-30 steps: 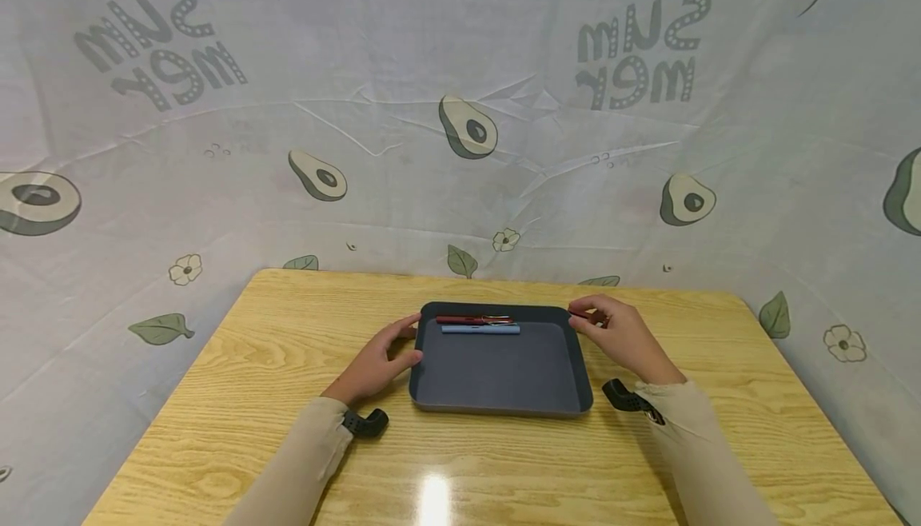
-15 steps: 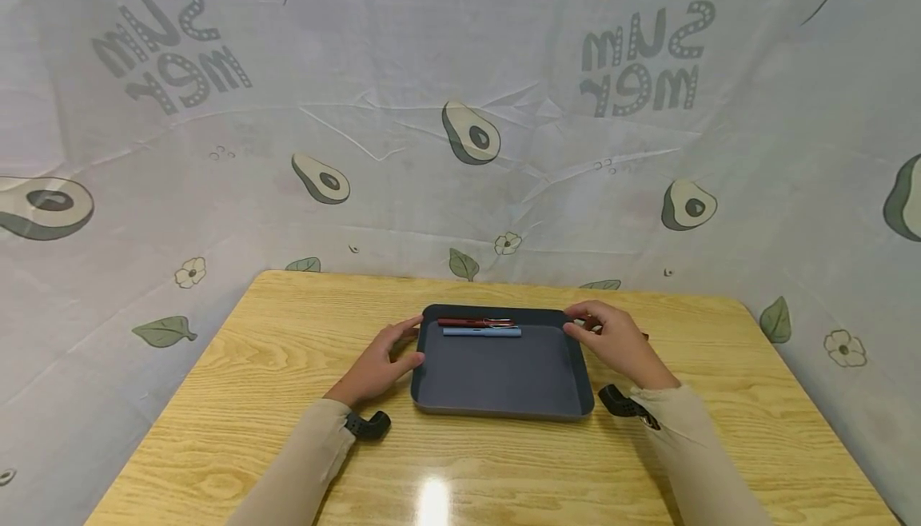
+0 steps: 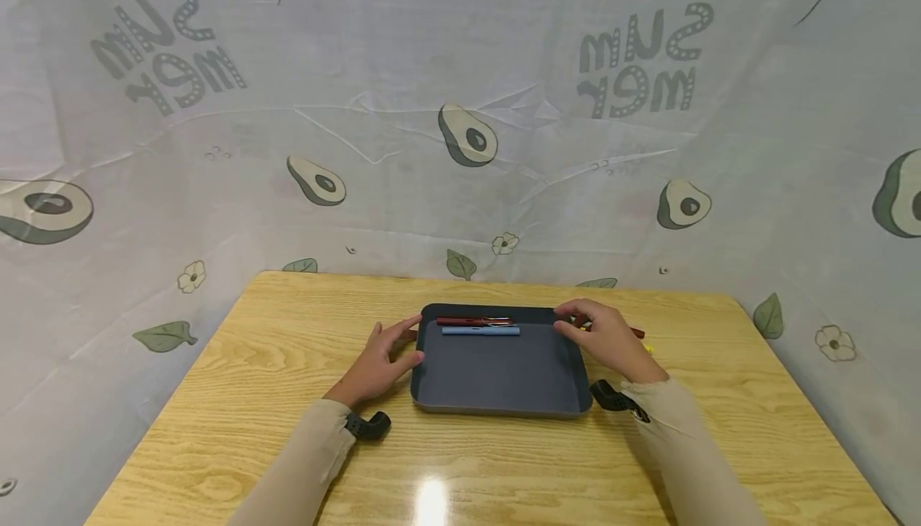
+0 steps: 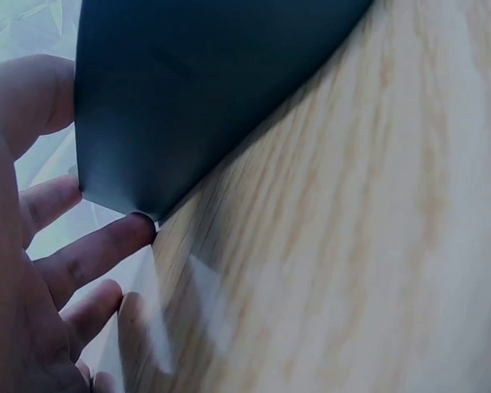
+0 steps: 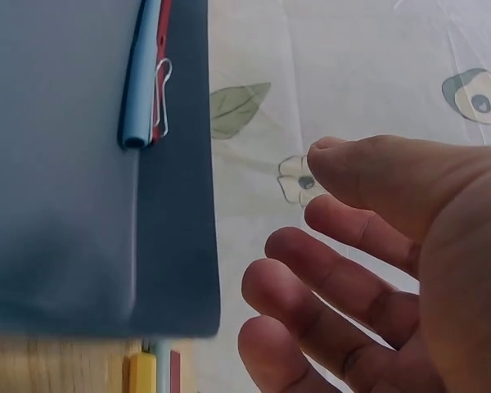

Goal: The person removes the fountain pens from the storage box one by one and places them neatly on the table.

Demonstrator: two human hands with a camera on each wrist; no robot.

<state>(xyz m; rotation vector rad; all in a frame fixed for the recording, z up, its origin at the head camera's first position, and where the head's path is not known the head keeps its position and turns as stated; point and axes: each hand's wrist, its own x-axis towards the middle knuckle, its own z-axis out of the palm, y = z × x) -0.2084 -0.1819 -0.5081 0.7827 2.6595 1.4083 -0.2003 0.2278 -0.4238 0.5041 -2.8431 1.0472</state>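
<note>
On the wood-grain table (image 3: 288,334), near its far edge, sits a shallow dark grey tray (image 3: 504,378), and along the inside of its far wall lie two pens side by side. The red pen (image 3: 464,321) is the one closer to that wall, with a silver clip toward its right end; the light blue pen (image 3: 480,332) lies just on the near side of it. The left hand (image 3: 374,362) rests against the tray's left side with thumb and fingers spread apart, a fingertip touching near the far corner and the thumb lower down the edge. The right hand (image 3: 604,334) is by the tray's far right corner, its fingers loosely bent, thumb and fingertips apart with nothing between them. Beyond the tray's right side, partly covered by that hand, there is a dark red stick (image 3: 637,332) and a yellow piece (image 3: 649,348); the right wrist view catches only their ends past the rim, so they may be pens too, but too little shows to tell. Behind the table hangs a pale cloth (image 3: 388,214) printed with avocados, leaves and flowers
</note>
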